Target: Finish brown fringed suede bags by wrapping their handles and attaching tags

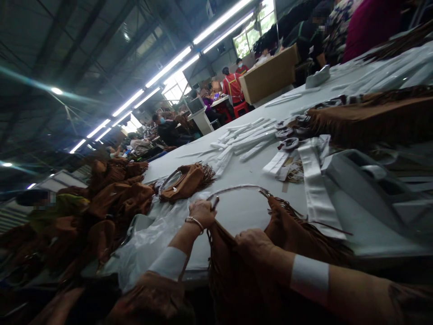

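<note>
A brown fringed handbag [287, 225] hangs over the near edge of the white table, its curved strap [238, 186] arching up away from me. My left hand [202, 214], with a bangle at the wrist, is closed on the bag's left top corner, close to the strap's end. On the bag's top edge, to the right of that, my right hand [255, 243] is closed too. The lower part of the bag is lost in shadow. Just beyond my left hand lies a second brown fringed bag [185, 181] with its strap upright.
Brown bags [118, 198] are heaped at the left, beside clear plastic bags [145, 248]. White wrapped strips [250, 135] lie across the table [237, 216]. A grey tape dispenser [365, 180] and more fringed brown pieces [375, 115] occupy the right. Several people sit or stand farther off.
</note>
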`<state>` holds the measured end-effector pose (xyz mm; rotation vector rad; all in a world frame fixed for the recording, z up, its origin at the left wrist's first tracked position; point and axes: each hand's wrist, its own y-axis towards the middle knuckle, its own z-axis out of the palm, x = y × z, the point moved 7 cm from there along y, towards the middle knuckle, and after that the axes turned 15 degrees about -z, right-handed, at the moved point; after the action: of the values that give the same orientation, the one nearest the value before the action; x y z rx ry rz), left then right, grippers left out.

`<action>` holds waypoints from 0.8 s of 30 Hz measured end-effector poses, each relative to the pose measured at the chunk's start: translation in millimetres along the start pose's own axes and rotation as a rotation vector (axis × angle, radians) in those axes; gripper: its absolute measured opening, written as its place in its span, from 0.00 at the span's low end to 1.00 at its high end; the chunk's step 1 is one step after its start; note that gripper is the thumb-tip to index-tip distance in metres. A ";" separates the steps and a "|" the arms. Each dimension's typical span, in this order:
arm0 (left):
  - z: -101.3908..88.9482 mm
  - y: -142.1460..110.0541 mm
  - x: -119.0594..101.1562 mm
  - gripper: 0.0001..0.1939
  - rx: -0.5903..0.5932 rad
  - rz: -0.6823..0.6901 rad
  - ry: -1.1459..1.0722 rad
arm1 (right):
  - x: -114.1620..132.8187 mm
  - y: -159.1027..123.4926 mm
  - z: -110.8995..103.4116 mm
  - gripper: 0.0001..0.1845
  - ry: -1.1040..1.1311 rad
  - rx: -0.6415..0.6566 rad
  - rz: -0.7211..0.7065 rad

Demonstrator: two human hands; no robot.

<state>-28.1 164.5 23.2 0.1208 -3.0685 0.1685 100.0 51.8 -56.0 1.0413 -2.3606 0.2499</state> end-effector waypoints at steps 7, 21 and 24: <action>29.3 -8.3 55.7 0.18 0.012 -0.214 -0.564 | -6.7 -4.9 21.3 0.10 -0.095 -0.078 -0.013; 110.3 -4.8 68.5 0.15 0.057 -0.583 -0.963 | -54.2 -78.9 -89.6 0.09 -0.202 -0.399 0.071; 116.8 0.8 62.5 0.16 0.099 -0.515 -1.030 | -124.1 -95.8 -126.2 0.13 -0.292 -0.379 0.330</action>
<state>-97.6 147.6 -88.4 1.3814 -3.8137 0.2967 289.4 111.1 -23.0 0.5353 -2.6947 -0.2425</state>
